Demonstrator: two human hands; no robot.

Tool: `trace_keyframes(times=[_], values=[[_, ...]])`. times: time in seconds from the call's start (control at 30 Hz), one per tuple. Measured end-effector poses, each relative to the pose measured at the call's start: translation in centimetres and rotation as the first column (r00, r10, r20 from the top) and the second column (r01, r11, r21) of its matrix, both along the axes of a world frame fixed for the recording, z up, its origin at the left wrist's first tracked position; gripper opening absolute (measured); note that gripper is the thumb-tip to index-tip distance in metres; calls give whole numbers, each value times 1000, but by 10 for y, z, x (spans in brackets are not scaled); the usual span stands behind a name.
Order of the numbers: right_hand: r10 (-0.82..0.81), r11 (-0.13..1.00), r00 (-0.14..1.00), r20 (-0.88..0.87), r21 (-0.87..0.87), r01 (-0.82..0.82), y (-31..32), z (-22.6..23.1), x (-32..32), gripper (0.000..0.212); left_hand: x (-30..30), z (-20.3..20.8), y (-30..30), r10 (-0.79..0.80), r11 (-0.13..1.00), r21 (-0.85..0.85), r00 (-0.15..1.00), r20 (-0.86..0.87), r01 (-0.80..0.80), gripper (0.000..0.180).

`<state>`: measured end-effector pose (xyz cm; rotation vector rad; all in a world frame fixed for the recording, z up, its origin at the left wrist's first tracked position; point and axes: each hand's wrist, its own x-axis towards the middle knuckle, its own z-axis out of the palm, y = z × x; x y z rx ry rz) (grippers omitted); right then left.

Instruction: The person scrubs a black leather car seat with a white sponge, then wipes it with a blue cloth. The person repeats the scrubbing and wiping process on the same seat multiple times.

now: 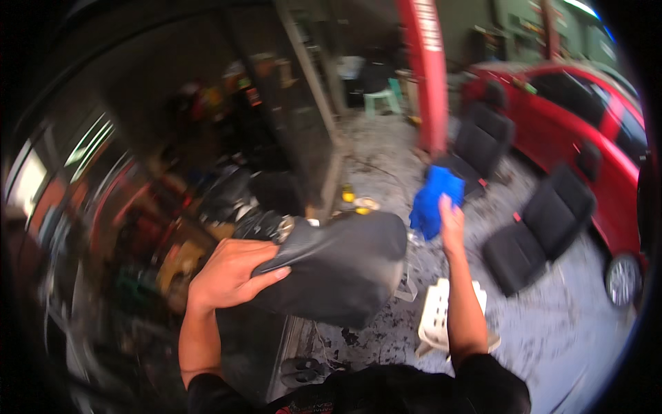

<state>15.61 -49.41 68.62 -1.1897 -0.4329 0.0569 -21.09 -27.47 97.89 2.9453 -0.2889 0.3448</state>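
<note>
My left hand [231, 276] is closed on the edge of a black leather-like seat cover [338, 265], with the thumb over a fold of it. The cover spreads out to the right of that hand with a bulky, rounded shape; whether padding fills it cannot be seen. Off to the right, my right hand [452, 224] is raised and grips a bunched blue cloth [436, 196], which is slightly blurred. The cloth is apart from the cover.
Two black car seats [534, 238] stand on the stained grey floor at the right, beside a red car [552, 103]. A cream plastic stool [434, 314] is near my right forearm. A red post [427, 76] rises ahead; dark glass panels [269, 90] line the left. Sandals [302, 371] lie below.
</note>
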Motion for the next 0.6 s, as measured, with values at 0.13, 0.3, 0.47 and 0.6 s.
trace_keyframes(times=[0.13,0.3,0.47,0.6], values=[[484,796,867,-117,469,-381,60,-59,-79,65,-64,-11,21,17,998,-60,999,50,-14,26],[865,477,437,-249,131,-869,146,-16,-209,60,-165,-13,69,348,921,-215,935,76,-325,36],[992,130,118,56,-400,-907,219,39,-307,54,-276,-9,111,475,752,-408,855,-209,-518,50],[687,621,30,726,-565,-543,303,127,-356,44,-372,27,160,634,703,-291,757,-157,-649,83]])
